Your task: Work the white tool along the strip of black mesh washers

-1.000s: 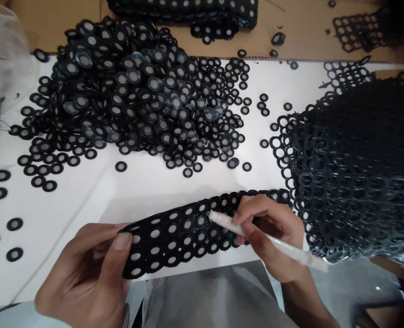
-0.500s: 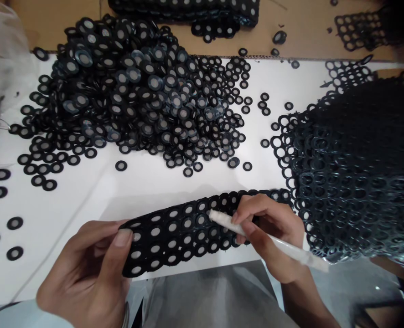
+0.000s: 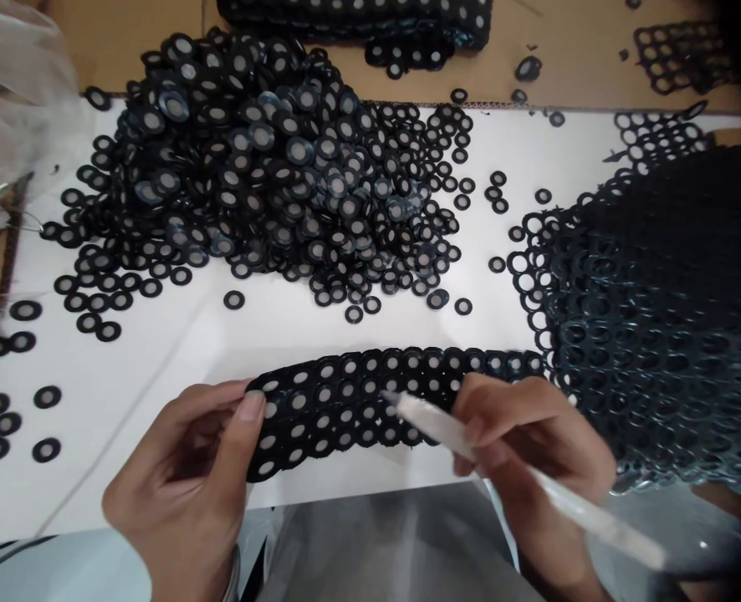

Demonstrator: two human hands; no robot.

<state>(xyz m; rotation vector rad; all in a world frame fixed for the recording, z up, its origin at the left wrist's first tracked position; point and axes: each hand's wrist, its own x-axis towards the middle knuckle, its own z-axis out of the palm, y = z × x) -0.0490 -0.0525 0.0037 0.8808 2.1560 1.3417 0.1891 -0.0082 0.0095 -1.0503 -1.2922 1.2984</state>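
Observation:
A black sheet of joined rings with pale round centres (image 3: 347, 390) stretches across the white board. My left hand (image 3: 186, 472) pinches its left end between thumb and fingers, lifting that end a little. In my right hand (image 3: 537, 447) is a white pen-like tool (image 3: 436, 422), its thin dark tip over the middle rows of the sheet. Whether the tip touches the sheet I cannot tell. My right fingers wrap the shaft, which slants down to the lower right. The sheet's right end lies behind my right hand, near the stacked black mesh.
A big heap of loose black rings with pale centres (image 3: 270, 167) covers the upper left of the white board (image 3: 176, 359). Stacked black mesh with open holes (image 3: 652, 334) rises at the right. A folded dotted sheet (image 3: 358, 21) lies on the cardboard (image 3: 145, 17). Plastic film (image 3: 25, 92) hangs at upper left.
My right hand and the tool have moved to the right and slightly down in the view, with the tool's tip drawn off a little. The whole scene has shifted slightly right.

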